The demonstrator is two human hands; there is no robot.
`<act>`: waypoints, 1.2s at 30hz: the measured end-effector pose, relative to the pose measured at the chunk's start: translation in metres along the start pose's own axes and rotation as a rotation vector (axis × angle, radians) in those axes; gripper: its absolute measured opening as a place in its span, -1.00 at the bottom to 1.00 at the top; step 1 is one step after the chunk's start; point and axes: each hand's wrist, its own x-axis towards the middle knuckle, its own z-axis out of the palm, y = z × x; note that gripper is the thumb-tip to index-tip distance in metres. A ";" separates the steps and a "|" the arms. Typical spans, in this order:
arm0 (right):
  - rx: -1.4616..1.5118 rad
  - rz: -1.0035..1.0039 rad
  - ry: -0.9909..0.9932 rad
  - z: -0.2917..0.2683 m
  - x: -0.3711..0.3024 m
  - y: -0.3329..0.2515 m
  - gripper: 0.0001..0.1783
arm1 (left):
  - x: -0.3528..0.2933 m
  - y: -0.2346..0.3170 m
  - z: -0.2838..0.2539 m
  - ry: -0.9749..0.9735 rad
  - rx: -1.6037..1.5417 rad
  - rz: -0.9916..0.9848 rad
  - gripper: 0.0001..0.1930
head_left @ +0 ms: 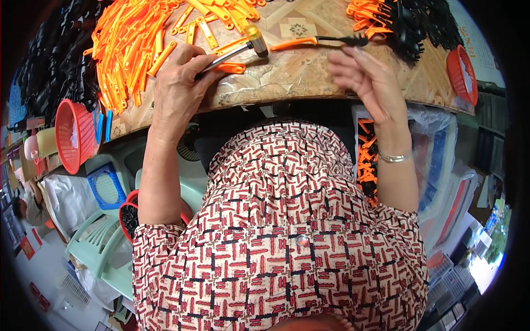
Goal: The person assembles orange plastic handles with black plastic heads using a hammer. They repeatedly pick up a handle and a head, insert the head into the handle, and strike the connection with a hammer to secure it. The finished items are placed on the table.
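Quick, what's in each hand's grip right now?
Left hand: closed, holding a hammer.
Right hand: open, blurred, close to an orange-handled black utensil; whether it touches cannot be told.

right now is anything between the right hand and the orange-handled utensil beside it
Nothing visible stands between the right hand and the orange-handled utensil; whether they touch is unclear. The hammer in the left hand is off to the left.
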 end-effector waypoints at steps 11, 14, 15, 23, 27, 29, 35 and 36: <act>-1.433 -1.137 0.098 0.018 0.004 -0.001 -0.75 | 0.008 0.009 0.001 0.185 -0.181 -0.110 -0.84; -1.679 -1.324 0.082 0.024 0.036 0.003 -0.71 | 0.011 0.042 -0.003 0.080 -0.777 -0.501 -0.79; -1.740 -1.347 0.056 0.026 0.043 0.004 -0.69 | 0.010 0.049 -0.002 0.058 -0.895 -0.578 -0.78; -1.770 -1.246 0.007 0.007 0.043 0.006 -0.74 | 0.009 0.039 0.024 0.063 -0.681 -0.473 -0.76; -1.656 -1.017 0.104 0.000 0.012 0.005 -0.71 | 0.023 0.036 0.013 -0.063 -0.182 -0.155 -0.73; -1.652 -1.043 0.073 0.000 0.000 0.003 -0.70 | 0.028 0.038 0.014 -0.070 -0.066 -0.021 -0.71; -1.656 -1.030 0.212 -0.011 -0.009 0.019 -0.76 | 0.042 0.030 0.016 -0.069 -0.006 0.033 -0.76; -1.657 -1.010 0.230 -0.014 -0.009 0.021 -0.78 | 0.042 0.026 0.018 -0.032 -0.019 0.056 -0.77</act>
